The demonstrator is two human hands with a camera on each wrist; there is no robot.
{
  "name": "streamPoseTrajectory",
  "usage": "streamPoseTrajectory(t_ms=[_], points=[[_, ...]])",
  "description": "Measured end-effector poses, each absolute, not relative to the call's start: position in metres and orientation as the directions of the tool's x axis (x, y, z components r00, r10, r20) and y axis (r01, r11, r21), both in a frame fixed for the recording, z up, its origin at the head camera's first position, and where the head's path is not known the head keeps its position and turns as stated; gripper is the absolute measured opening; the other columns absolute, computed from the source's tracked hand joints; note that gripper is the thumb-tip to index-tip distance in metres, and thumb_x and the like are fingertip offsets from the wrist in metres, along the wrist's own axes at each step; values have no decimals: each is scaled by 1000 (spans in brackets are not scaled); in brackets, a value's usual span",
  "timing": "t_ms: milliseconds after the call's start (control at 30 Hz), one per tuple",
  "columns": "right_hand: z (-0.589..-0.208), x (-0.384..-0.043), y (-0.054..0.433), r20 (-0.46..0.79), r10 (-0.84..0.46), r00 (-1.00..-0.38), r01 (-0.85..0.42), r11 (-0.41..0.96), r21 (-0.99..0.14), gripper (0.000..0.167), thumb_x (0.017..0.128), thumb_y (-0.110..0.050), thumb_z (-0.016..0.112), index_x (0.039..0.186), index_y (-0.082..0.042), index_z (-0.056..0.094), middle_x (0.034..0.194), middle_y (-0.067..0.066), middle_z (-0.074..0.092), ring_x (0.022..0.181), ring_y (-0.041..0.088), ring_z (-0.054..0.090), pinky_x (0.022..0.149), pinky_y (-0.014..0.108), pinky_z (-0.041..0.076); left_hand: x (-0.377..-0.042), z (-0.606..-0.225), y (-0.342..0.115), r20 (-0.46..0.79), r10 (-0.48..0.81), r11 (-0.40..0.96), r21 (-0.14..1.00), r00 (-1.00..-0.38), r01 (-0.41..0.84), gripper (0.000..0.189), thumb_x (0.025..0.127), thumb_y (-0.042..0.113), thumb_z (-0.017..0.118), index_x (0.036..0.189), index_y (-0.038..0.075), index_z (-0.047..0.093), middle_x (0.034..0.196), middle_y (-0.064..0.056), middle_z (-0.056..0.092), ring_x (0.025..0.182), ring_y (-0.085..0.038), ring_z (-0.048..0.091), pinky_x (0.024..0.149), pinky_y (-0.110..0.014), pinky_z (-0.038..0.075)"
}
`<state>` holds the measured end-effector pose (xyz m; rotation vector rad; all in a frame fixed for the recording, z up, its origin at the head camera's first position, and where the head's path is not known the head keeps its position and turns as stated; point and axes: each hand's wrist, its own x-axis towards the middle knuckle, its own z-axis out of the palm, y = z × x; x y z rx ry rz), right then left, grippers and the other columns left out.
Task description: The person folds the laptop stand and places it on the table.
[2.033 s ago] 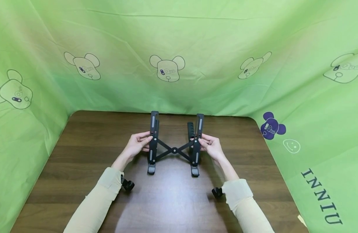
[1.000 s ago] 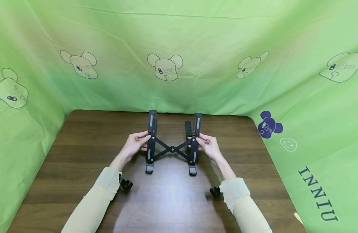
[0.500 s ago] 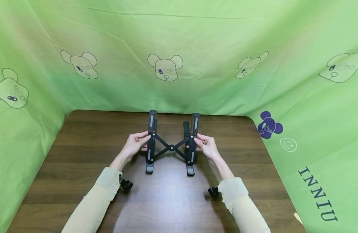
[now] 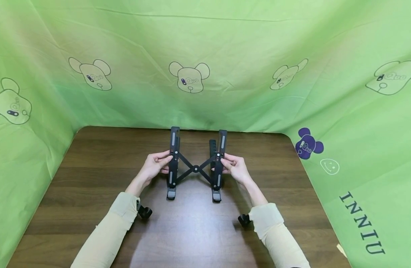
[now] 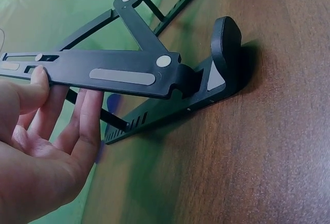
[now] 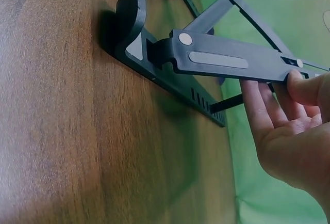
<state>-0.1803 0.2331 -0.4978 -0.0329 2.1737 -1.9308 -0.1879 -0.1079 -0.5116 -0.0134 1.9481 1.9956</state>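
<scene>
A black folding laptop stand [image 4: 196, 169] stands on the wooden table, its two long side arms joined by an X-shaped brace. My left hand [image 4: 153, 166] pinches the left arm near its middle, thumb on top and fingers beneath. On the other side my right hand [image 4: 237, 168] grips the right arm the same way. In the left wrist view the stand's upper bar [image 5: 118, 72] is raised above its notched base, with an upturned front lip [image 5: 227, 43]. The right wrist view shows the matching upper bar [image 6: 227, 56], also tilted up from its base and propped by a strut.
A green cloth [image 4: 225, 108] printed with bear heads hangs behind and beside the table [image 4: 198, 230]. The stand's far ends come close to the cloth at the back edge. A small black camera sits at each wrist [image 4: 145, 212].
My right hand has moved left with the right arm of the stand, so the two arms stand closer together and the X brace is narrower. My left hand has stayed nearly still.
</scene>
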Motion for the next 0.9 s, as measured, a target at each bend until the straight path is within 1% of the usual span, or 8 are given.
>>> streamPoseTrajectory(t_ms=[200,400,567,667,767,833,900], points=[[-499,-182,229,-159,-213,-964,143,86,-986,45,114,1,51,157,13,48,141,40,60,85,8,84,88,32,69,-188,-511,-110,-249,244,11,967,-937,-254,51,114,12,60,162,1,49,133,-28,68,77,-2,78,73,-21,66],[-499,-182,226,-163,-226,-960,153,61,-986,45,114,2,51,157,13,48,139,38,61,89,15,85,89,34,69,-189,-512,-110,-241,251,13,969,-938,-246,51,114,12,60,162,-1,48,134,-29,67,77,-2,78,73,-21,66],[-498,-182,223,-146,-240,-960,138,50,-989,45,113,4,50,157,14,47,139,42,60,96,26,86,90,37,69,-189,-513,-110,-221,262,7,974,-939,-227,51,114,12,59,162,-2,48,134,-30,68,77,-2,78,73,-21,66],[-499,-183,223,-143,-244,-959,135,48,-990,46,113,3,50,158,12,47,139,43,60,100,35,85,91,39,69,-188,-512,-110,-213,271,3,975,-939,-220,51,114,13,59,162,-1,49,134,-29,69,80,-2,79,74,-21,66],[-499,-183,222,-136,-255,-957,127,51,-991,46,114,3,49,159,13,46,139,44,59,103,40,83,91,39,69,-187,-511,-111,-209,274,2,976,-939,-217,51,114,14,60,162,0,50,133,-28,71,80,-3,80,74,-21,66],[-500,-184,221,-138,-256,-957,131,45,-990,46,114,3,50,159,13,45,140,44,59,102,37,84,91,38,69,-188,-511,-111,-214,272,3,975,-938,-221,51,114,14,60,162,0,50,132,-28,71,78,-3,79,73,-20,66],[-500,-184,219,-139,-256,-957,133,39,-990,46,114,3,50,158,15,45,140,44,57,98,30,86,90,37,69,-188,-511,-110,-218,269,4,974,-938,-225,50,114,13,60,162,-1,50,131,-28,71,76,-3,78,72,-20,66]])
